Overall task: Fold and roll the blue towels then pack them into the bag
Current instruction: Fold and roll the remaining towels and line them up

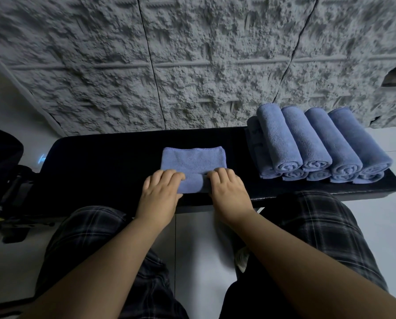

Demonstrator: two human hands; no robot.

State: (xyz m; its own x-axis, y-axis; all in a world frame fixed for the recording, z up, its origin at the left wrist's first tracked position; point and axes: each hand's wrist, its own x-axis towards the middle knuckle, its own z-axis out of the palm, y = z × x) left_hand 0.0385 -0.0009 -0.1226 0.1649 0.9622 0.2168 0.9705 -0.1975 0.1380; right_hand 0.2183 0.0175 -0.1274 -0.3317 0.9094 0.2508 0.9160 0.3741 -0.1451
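Two bare hands work a blue towel on a long black table [100, 157] set before a rough grey wall [192, 54], with pale floor tiles [197, 261] showing between the seated person's plaid-clad knees. Stacked at the table's right end, well apart from the work, lies a pile of rolled towels [319, 143], four on top and more beneath, their spiral ends facing the person. At the table's middle sits the folded towel [193, 161], its near edge already turned into a short roll running left to right across the person's front, with the flat remainder stretching away toward the wall. The left hand [161, 188] and right hand [229, 189] rest side by side on that roll, fingers curled over its top and gripping the cloth, one at each end and about equally near it. Judging by this layout, the roll must travel straight away from the body, across its own long axis, to take up the flat part. No bag can be identified with certainty; a dark shape [1, 153] at the far left is too dim to tell.
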